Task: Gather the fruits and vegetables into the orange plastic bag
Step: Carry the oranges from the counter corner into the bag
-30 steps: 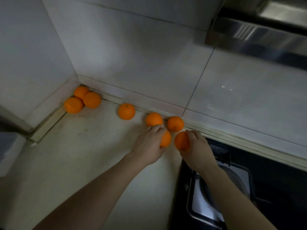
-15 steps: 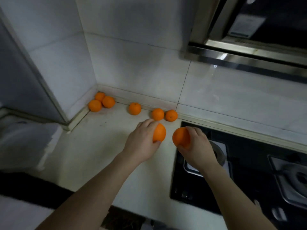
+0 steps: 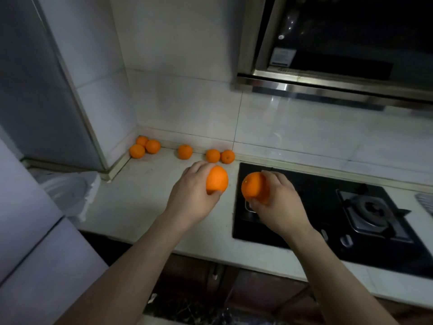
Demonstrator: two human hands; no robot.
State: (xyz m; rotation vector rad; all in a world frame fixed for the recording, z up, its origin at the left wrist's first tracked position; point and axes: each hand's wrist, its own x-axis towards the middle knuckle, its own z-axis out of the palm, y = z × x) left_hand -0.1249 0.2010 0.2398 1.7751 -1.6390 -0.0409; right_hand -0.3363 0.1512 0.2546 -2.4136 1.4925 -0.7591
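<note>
Two hands, left (image 3: 191, 195) and right (image 3: 280, 205), each gripping an orange, six oranges (image 3: 185, 151) by wall

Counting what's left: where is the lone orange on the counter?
Head view: the lone orange sits against the back wall, between the corner trio on its left and a pair on its right.

Both bare forearms reached forward and up from below. The left hand (image 3: 191, 195) curled, fingers wrapped over an orange (image 3: 217, 179). The right hand (image 3: 278, 202) mirrored it, thumb low, clutching another orange (image 3: 254, 185). The hands sat near, apart.
</note>
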